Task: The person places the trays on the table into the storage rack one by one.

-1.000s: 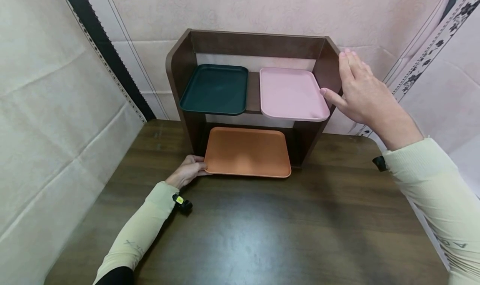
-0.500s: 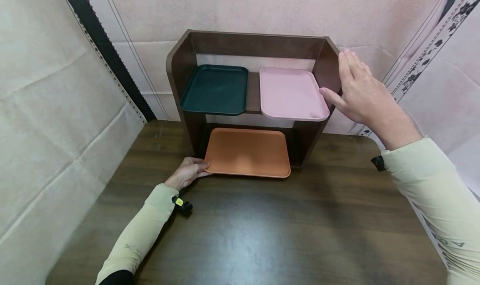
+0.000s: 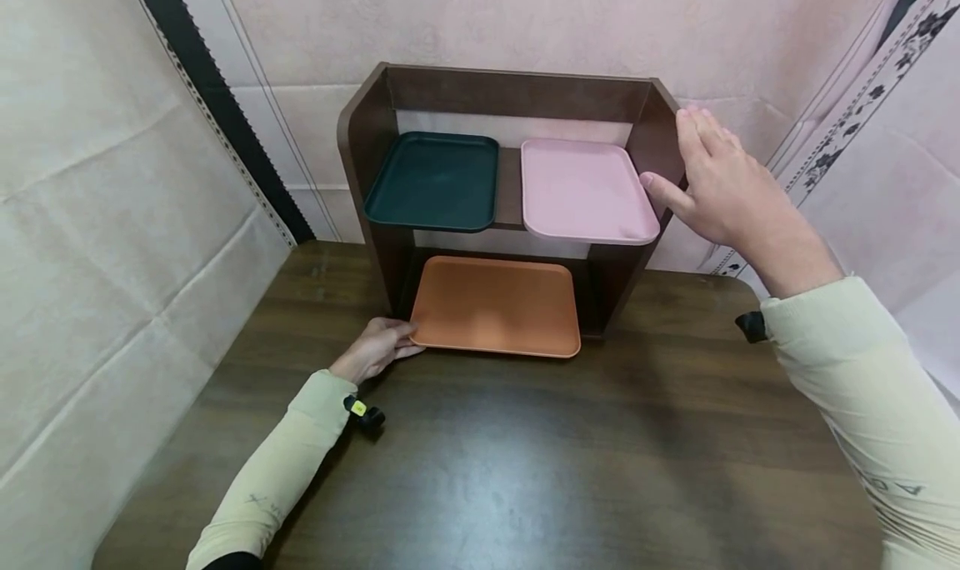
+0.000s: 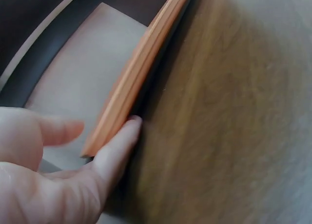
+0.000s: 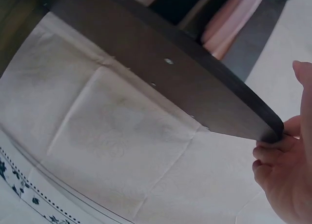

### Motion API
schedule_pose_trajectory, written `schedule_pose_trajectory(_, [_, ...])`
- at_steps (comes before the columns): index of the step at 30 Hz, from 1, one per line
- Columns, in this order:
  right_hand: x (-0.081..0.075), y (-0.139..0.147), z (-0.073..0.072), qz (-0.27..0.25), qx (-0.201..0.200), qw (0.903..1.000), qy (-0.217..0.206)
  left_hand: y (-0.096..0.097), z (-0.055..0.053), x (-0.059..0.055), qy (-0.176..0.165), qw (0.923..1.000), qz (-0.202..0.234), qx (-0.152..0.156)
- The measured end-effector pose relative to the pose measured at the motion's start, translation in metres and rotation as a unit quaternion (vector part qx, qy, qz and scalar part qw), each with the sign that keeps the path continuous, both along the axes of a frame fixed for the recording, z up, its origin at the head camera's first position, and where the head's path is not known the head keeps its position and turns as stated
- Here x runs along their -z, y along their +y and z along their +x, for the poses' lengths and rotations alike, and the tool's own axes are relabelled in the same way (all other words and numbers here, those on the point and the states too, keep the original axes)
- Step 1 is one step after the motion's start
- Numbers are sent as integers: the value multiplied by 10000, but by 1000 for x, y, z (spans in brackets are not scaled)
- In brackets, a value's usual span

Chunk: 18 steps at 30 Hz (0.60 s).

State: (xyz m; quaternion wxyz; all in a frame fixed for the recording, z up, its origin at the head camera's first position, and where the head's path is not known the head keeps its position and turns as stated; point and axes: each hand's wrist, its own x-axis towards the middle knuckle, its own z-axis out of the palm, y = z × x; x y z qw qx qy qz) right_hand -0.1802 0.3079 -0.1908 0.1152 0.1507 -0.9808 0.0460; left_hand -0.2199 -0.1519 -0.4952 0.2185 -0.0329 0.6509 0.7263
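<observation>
In the head view, my left hand (image 3: 375, 349) is at the near left corner of an orange tray (image 3: 495, 307) in the lower level of a dark brown shelf unit (image 3: 517, 93). Its fingers and thumb pinch the corner; the left wrist view has one finger (image 4: 117, 143) under the tray's edge. My right hand (image 3: 723, 187) rests with straight fingers against the shelf's right side panel (image 3: 660, 132), thumb spread apart toward a pink tray (image 3: 588, 188). From the right wrist, the fingers (image 5: 268, 155) meet the panel's corner. A dark green tray (image 3: 435, 180) lies left of the pink one.
The shelf unit stands at the back of a brown wooden table (image 3: 510, 453). Pale cloth (image 3: 525, 12) hangs behind it and at both sides. The pink and green trays jut slightly past the upper board's front edge.
Both hands and the trays keep almost the same places. The whole head view shifts very slightly.
</observation>
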Motion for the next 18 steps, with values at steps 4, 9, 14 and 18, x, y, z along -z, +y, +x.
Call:
schedule_pose_trajectory(4, [-2, -2, -3, -420, -136, 9990, -61, -8, 6, -6, 216, 9981, -487, 307])
schedule_pose_trajectory(9, [4, 2, 3, -923, -93, 9957, 5, -22, 20, -17, 558, 9910, -1024, 659])
schedule_pose_trajectory(14, [23, 9, 17, -1267, 357, 9912, -99, -36, 34, -29, 1251, 9628, -2106, 1136])
schedule_pose_trajectory(18, [44, 17, 28, -1245, 603, 9901, -253, -48, 43, -40, 1992, 9238, -2918, 1478])
